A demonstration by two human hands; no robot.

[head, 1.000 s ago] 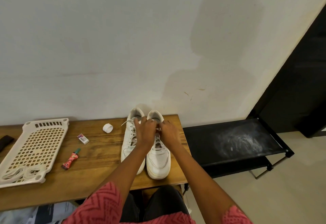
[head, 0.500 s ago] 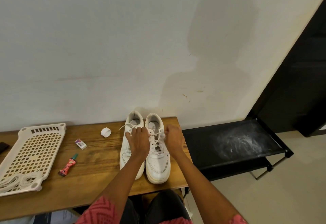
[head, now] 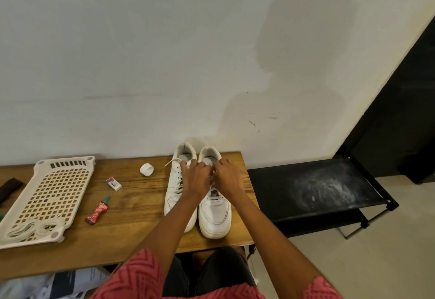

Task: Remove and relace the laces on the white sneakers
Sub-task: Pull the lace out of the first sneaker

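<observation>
Hands (head: 196,176) now closer together, laces (head: 213,177) hidden.

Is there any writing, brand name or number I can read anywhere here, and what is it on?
No text here can be read.
Eraser: a purple label with print, too small and blurred to read.
Red tube: markings on its side, too blurred to read.
White sneakers: no brand or lettering visible.

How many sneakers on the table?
2. The left sneaker and the right sneaker stand side by side on the wooden table, heels toward the wall. Both hands partly cover them; no others visible.
</observation>
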